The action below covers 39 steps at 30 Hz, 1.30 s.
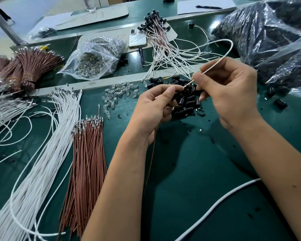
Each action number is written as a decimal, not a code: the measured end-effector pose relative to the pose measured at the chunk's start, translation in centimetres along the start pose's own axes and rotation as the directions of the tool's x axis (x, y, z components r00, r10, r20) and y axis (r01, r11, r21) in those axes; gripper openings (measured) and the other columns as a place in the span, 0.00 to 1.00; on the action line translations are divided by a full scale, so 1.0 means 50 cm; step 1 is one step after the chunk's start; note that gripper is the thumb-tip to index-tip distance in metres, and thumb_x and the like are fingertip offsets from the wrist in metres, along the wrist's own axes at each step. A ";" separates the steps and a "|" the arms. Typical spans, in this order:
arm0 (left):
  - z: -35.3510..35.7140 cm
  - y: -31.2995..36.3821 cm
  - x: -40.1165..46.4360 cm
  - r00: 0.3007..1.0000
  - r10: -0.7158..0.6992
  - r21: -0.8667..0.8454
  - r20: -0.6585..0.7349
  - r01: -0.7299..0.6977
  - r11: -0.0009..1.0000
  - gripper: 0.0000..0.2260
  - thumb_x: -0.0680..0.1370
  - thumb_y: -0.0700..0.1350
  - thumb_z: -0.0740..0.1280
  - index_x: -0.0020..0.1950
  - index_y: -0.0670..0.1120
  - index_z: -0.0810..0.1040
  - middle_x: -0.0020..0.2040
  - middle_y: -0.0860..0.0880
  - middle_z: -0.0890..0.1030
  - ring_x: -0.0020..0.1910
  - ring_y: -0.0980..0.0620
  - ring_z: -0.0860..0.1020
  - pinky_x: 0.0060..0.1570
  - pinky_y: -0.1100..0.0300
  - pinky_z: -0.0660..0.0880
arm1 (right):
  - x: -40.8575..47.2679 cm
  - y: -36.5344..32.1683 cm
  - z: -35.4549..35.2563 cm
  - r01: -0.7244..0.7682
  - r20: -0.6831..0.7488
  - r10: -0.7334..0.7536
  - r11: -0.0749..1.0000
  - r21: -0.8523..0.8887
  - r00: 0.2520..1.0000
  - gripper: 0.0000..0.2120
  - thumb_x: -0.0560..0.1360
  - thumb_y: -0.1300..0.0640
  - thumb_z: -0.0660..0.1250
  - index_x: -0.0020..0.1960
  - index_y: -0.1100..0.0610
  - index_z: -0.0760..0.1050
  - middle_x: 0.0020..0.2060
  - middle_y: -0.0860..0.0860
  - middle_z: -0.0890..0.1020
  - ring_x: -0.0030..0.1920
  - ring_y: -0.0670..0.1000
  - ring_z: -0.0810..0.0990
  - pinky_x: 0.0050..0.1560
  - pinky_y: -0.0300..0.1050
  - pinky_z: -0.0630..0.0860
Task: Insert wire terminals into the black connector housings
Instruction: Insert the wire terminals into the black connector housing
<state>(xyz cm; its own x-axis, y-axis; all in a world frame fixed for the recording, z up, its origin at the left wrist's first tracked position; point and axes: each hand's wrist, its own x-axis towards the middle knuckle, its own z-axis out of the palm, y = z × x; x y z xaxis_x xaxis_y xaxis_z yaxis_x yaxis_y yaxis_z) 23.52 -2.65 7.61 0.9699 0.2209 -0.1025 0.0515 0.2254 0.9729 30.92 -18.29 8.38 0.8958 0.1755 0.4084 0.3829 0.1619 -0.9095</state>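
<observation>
A green mat (189, 171) serves as the surface. A white wire (214, 66) is pinched by the right hand (228, 91), its tip slanted down-left toward the curled left hand (151, 108), where a housing is largely hidden and a brown wire (150, 164) trails. Behind lie black housings (186, 103), clear bulbs (120, 94), and wire bundles (87, 153).

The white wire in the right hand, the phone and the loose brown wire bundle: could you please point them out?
white wire (230, 49), head view, on its loop's bend.
phone (137, 39), head view, middle of its back.
brown wire bundle (87, 153), head view, mid-length.
</observation>
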 end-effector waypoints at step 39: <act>-0.002 0.014 -0.012 0.991 -0.131 -0.064 -0.002 0.130 0.989 0.08 0.78 0.42 0.71 0.39 0.46 0.77 0.36 0.46 0.83 0.28 0.57 0.68 0.25 0.70 0.64 | -0.005 -0.005 -0.001 -0.410 0.205 0.397 0.911 0.029 0.895 0.11 0.63 0.54 0.80 0.41 0.57 0.83 0.31 0.50 0.84 0.30 0.45 0.80 0.27 0.35 0.73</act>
<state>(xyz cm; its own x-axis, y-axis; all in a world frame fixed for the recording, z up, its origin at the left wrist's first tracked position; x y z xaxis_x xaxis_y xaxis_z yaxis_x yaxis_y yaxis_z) 22.94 -2.54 8.33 0.9543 0.1917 -0.2294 0.1621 0.3129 0.9358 30.64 -18.44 8.51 0.9073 0.4200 0.0208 -0.0252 0.1037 -0.9943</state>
